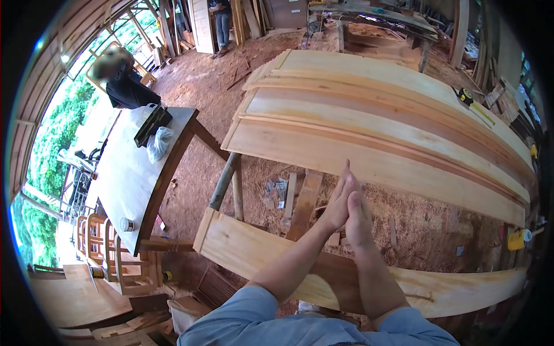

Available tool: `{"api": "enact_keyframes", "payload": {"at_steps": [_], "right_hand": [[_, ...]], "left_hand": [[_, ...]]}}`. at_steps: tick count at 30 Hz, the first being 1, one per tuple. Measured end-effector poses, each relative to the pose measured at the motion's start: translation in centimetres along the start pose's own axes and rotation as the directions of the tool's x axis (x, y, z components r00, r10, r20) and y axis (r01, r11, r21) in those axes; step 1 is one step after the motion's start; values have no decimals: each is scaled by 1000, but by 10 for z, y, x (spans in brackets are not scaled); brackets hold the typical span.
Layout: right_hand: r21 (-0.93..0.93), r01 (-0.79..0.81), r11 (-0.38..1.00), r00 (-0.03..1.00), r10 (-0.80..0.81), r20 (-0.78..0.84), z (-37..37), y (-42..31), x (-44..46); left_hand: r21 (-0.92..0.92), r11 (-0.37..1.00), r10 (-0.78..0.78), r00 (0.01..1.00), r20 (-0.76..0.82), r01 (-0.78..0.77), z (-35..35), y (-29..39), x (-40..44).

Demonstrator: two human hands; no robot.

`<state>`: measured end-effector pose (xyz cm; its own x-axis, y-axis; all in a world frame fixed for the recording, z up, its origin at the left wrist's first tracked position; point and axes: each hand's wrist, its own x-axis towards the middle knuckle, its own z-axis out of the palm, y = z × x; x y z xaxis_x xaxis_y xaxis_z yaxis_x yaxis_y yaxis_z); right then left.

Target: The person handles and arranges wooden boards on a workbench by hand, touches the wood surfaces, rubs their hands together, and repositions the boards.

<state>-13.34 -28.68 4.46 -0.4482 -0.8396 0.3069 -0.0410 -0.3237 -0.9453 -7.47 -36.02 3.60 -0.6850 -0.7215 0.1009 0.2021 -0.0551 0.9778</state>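
Observation:
My left hand (337,203) and my right hand (358,216) are pressed palm to palm in front of me, fingers stretched out and pointing away. No object shows in either hand; the space between the palms is hidden. Beyond the fingertips lie several long, pale wooden boards (346,144) side by side, some with a raised edge strip. Under my forearms runs another long wooden board (248,239), closer to my body. A yellow-and-black tape measure (465,96) rests on the far boards at the right, its blade partly out.
To the left stands a table (124,173) bearing a black case (153,126), a plastic bag (160,144) and a small can (127,224). Wooden chairs (107,254) are beside it. Sawdust and offcuts cover the floor. One person (124,81) is beyond the table, another (221,26) farther back.

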Motion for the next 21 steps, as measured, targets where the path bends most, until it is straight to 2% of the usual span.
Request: {"api": "enact_keyframes", "payload": {"at_steps": [1,2,3,6,7,8,10,11,13,17,19,21], "right_hand": [[189,-83,978,996,89,-25,0,-5,-1],[372,-156,915,983,179,-31,0,-8,0],[415,-119,902,976,184,-120,-2,-9,1],[430,-132,893,955,231,-187,-16,-4,2],[518,-153,841,944,279,-175,-19,-2,1],[518,-153,842,945,277,-171,-22,-2,2],[629,-207,749,934,342,-101,-23,-5,4],[630,-205,749,936,339,-99,-23,-4,5],[582,-164,797,950,287,-124,-21,-3,4],[625,-173,761,952,292,-92,-15,-13,2],[618,-212,758,977,184,109,-23,-7,2],[617,-186,765,982,153,107,-23,-5,1]], "left_hand": [[1,1000,2,1000,0,-2,2,5,0],[-82,991,-107,993,-38,104,4,10,0],[-171,964,-220,973,-69,205,6,16,0],[-222,957,-203,977,-57,186,1,9,4],[-234,955,-202,977,-65,181,0,15,4],[-234,956,-198,978,-68,178,-1,16,4],[-227,932,-290,957,9,284,-5,16,4],[-226,933,-286,958,7,280,-7,16,4],[-489,768,-351,910,220,414,-11,17,3],[-581,714,-262,919,295,391,-14,22,-2],[-584,682,-174,873,456,441,-22,16,2],[-604,683,-136,883,449,411,-21,14,1]]}}
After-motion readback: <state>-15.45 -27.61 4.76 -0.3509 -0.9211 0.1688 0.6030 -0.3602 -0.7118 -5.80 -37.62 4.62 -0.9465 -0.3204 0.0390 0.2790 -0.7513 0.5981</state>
